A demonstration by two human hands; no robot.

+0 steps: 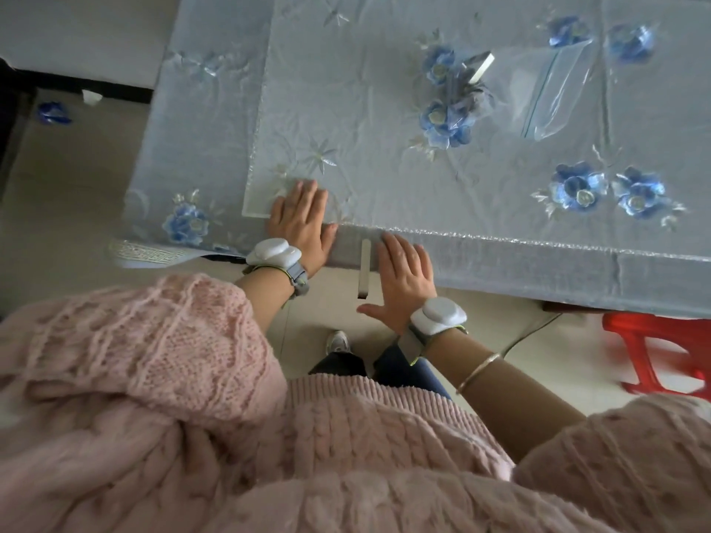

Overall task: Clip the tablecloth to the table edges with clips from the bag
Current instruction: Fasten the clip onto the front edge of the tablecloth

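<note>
Soft dim daylight, faint shadows, glare on the clear bag (554, 90), wide-angle bending and blur at edges

Stool (661, 355) cropped (right edge); tablecloth (500, 186) too

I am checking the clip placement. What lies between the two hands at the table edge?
In the head view, one clip sits on the tablecloth overhang, between the left hand and the right hand.

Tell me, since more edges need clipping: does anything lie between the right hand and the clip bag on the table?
Nothing visible does. The right hand lies flat on the tablecloth overhang at the near edge, beside a fitted clip. Between it and the bag farther back, only flat cloth with embroidered flowers shows. A loose clip lies by the bag.
</note>
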